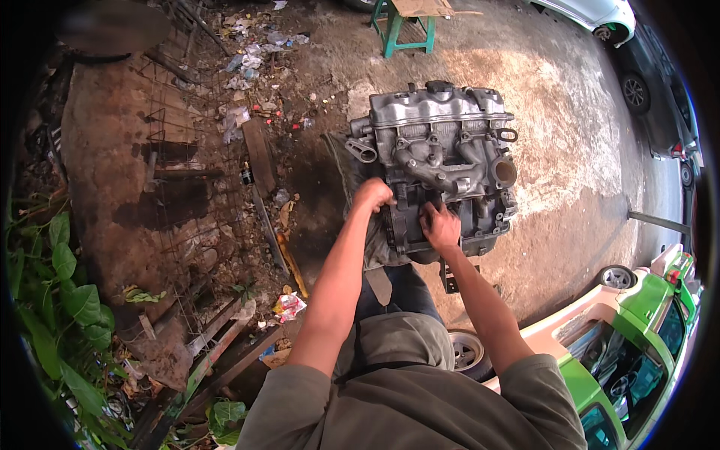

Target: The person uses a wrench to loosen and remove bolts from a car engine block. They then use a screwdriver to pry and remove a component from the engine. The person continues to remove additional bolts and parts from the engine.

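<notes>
A grey metal car engine (pixel 439 112) sits in front of me on a dark cloth (pixel 352 232), its curved manifold (pixel 420 169) facing up toward me. My left hand (pixel 373 196) is at the engine's lower left side, just left of a bracket below the manifold, with its fingers curled inward; what they grip is hidden. My right hand (pixel 441 225) reaches into the recessed lower middle of the engine, below the manifold, fingers bent and partly hidden by the parts; I cannot make out what they hold.
A green stool (pixel 390 37) stands beyond the engine. Litter (pixel 255 56), planks (pixel 259 154) and wire mesh (pixel 180 127) lie to my left, with plants (pixel 79 300) at the edge. Cars (pixel 637 127) stand at right, including a green vehicle (pixel 652 337); a wheel (pixel 469 349) lies beside me.
</notes>
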The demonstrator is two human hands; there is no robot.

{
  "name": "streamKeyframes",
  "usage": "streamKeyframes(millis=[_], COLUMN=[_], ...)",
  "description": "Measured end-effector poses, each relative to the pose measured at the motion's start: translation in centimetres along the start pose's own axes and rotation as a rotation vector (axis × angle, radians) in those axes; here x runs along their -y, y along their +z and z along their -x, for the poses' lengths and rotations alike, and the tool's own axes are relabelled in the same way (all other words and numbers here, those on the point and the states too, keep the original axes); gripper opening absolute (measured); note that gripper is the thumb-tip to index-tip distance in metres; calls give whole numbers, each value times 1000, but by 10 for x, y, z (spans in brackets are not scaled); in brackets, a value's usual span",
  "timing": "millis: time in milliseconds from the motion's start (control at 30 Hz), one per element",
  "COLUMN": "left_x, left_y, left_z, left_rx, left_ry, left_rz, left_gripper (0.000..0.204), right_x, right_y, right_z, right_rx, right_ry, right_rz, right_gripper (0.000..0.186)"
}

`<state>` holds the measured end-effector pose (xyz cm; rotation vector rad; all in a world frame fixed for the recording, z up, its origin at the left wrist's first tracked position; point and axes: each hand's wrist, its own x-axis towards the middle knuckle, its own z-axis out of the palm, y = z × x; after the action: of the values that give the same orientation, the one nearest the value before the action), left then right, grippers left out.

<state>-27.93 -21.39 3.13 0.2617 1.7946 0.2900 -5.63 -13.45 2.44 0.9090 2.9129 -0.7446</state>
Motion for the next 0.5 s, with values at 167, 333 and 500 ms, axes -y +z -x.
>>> streamKeyframes(millis=[167,333,500], left_x=[25,53,58], left_y=[-37,23,30], left_z=[-8,-32,-96], left_rx=[-123,-669,-848], left_ry=[237,586,584], left_rz=[430,452,542], left_gripper=[8,16,20], right_x=[-3,-1,1], right_y=[2,1,0], right_z=[1,0,-1], right_rx=[-25,-7,-43], right_ry=[-24,-4,-16], right_rz=[-6,-4,6], right_gripper=[21,20,19])
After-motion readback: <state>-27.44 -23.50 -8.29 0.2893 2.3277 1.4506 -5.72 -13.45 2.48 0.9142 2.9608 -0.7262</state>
